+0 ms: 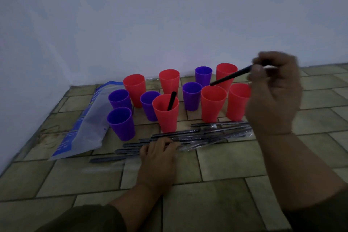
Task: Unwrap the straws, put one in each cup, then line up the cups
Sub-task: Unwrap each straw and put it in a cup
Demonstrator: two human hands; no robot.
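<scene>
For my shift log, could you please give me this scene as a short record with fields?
cups: six red, five purple, upright on the tiled surface
straw placed: one, in the front red cup
right hand: holds a black straw, tip over another red cup
left hand: rests on the wrapped straws
plastic bag: lying left of the cups

Both forearms bare; dark olive sleeves (90, 218) (pushed up) end near the elbows.
</scene>
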